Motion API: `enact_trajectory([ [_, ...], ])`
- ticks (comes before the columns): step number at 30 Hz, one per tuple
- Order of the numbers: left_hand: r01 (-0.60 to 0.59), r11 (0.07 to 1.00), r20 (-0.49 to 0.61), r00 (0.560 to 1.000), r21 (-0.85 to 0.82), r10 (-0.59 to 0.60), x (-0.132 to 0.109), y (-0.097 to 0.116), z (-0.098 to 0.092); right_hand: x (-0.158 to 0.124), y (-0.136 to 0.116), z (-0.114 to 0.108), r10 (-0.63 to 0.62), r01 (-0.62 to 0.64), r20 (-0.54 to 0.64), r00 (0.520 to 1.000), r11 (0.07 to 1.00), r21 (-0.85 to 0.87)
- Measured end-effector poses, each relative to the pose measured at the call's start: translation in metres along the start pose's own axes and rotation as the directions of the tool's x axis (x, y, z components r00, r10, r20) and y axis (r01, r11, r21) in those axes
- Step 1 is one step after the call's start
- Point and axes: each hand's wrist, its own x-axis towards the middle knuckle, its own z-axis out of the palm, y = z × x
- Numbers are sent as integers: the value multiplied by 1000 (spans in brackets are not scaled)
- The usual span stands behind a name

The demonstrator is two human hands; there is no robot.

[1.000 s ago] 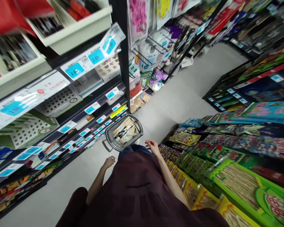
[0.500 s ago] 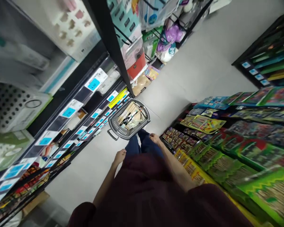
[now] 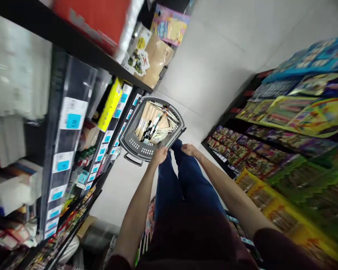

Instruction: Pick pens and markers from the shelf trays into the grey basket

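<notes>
A grey plastic shopping basket stands low on the floor in front of my legs, beside the left shelves. Pale wooden sticks, black-and-white pen-like items and small bundles fill it. My left hand is at the basket's near rim, its fingers closed over the edge. Just right of the basket, next to my knee, my right hand hangs with curled fingers; no object shows in it. A carry handle sticks out at the basket's left end.
Left, shelves carry blue-and-white price tags and a yellow strip. Brown paper goods sit at the far shelf corner. Racks of packaged snacks line the right, with yellow packs close to my right arm. Grey floor runs between.
My view has moved closer to the basket. My left hand has gone forward to its near rim. My right hand stays near my knee, now closer to the basket's right end.
</notes>
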Motion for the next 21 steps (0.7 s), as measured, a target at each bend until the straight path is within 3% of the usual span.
enact_trajectory([
  [5,-85,995,-138,987,-55,77,78,10,-51,48,15,6,49,-48,-23,999,998,36],
  [9,-49,999,-188,981,12,51,91,12,-74,54,12,-1,32,-27,-56,998,996,90],
  [13,30,986,-59,998,165,-21,73,11,-70,47,-4,-22,-5,22,-102,995,987,161],
  [16,9,975,31,999,223,-17,61,5,-56,49,-13,-40,-10,40,-143,990,977,209],
  [21,-25,959,72,997,281,5,72,-8,-40,72,-19,-54,-27,78,-197,980,964,254],
])
